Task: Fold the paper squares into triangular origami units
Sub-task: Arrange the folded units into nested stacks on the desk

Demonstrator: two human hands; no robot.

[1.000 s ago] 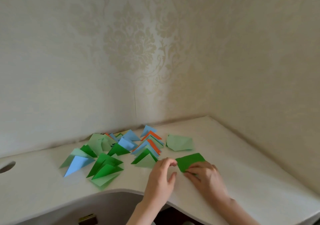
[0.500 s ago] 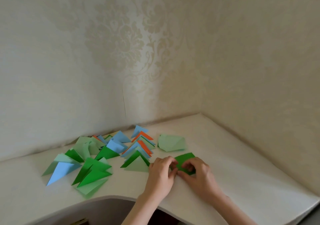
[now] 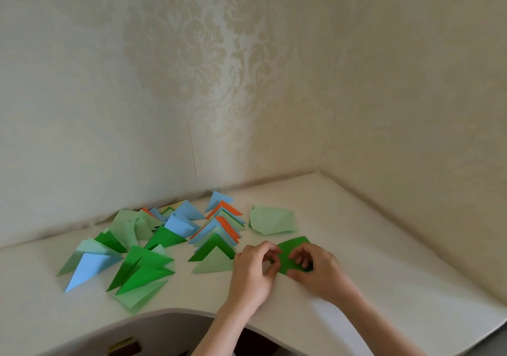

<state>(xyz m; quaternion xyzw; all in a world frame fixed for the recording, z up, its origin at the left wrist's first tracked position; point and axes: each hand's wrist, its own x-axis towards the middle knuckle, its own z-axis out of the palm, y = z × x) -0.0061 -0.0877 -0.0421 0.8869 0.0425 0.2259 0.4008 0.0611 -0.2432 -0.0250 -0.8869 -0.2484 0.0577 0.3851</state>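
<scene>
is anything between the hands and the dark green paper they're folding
Nothing visible. The left hand and right hand both already pinch the dark green paper on the white desk. The pale green sheet lies behind it, apart, and the folded triangles sit off to the left.

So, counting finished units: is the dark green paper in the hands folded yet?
Cannot tell: both hands cover much of the dark green paper.

dark green paper (image 3: 288, 251), cream damask wallpaper (image 3: 192, 54)
</scene>
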